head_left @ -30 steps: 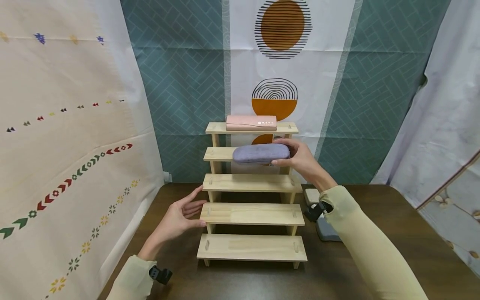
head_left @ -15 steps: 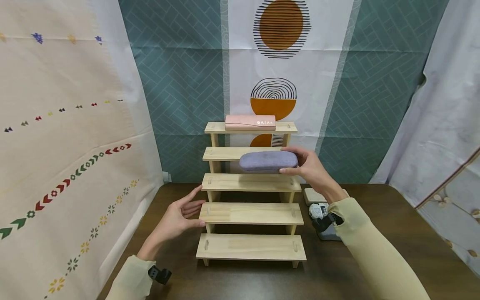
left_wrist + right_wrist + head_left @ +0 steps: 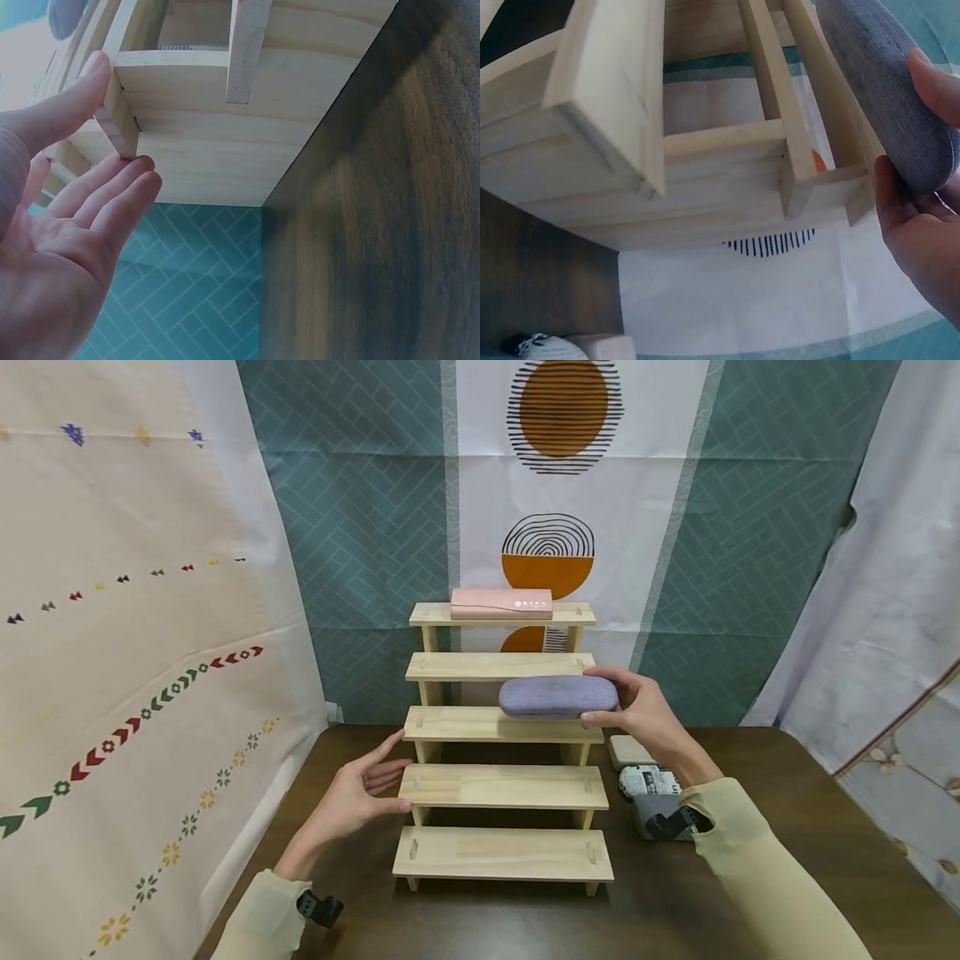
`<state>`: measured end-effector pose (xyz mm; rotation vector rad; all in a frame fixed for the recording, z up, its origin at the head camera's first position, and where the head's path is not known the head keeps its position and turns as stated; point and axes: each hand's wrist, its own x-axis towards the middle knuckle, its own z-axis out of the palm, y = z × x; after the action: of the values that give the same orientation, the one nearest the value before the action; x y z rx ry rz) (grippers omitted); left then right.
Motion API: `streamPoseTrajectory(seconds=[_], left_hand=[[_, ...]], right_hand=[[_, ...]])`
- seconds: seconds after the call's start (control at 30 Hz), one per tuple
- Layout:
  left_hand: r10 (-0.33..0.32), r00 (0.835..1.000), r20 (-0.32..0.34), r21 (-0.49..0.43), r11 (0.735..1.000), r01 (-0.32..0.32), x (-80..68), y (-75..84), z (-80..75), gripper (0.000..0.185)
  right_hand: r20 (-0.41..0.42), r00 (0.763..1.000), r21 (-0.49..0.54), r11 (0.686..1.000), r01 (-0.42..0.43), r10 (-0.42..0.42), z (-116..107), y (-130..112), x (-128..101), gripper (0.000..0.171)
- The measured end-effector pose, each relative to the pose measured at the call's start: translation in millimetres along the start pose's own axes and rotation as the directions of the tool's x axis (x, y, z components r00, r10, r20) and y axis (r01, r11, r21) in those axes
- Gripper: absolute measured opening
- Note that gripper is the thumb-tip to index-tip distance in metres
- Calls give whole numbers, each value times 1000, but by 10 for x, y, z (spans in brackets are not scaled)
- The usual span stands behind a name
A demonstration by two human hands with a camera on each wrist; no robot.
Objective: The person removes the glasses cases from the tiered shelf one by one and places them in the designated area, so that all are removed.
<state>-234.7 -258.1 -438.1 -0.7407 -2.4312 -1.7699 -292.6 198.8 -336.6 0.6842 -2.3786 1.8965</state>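
Head view: the right hand (image 3: 643, 714) grips the grey-purple case (image 3: 558, 697) by its right end, fingers over the top and thumb beneath, holding it level just above the middle step of the wooden stepped rack (image 3: 502, 787). The step in hand appears to be carrying the case along the rack; setting it down would call for lowering it flat onto a step. The left hand (image 3: 358, 793) lies flat and relaxed against the left end of the second step from the bottom. A pink case (image 3: 501, 603) sits on the top step. The rack stands on a dark wooden surface (image 3: 787, 860); small items (image 3: 647, 777) lie right of it. Patterned fabric backdrops (image 3: 360, 527) enclose the room.

Left wrist view: straight fingers (image 3: 105, 199) touch the step's end.

Right wrist view: the case (image 3: 889, 97) rests in curled fingers, possibly touching a step edge.
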Motion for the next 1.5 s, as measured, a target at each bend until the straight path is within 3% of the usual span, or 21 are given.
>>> streamPoseTrajectory(seconds=[1.2,1.33,1.5], left_hand=[[6,1000,6,15,1000,-6,-4,-16,3,108],[8,1000,4,21,1000,-8,-2,-14,2,108],[8,1000,2,16,1000,-8,-1,-9,4,109]], right_hand=[[-52,999,-65,998,6,-9,-572,410,-831,61],[-46,999,-40,999,26,-28,-667,433,-934,60],[-22,998,68,996,61,-60,-784,483,-1064,59]])
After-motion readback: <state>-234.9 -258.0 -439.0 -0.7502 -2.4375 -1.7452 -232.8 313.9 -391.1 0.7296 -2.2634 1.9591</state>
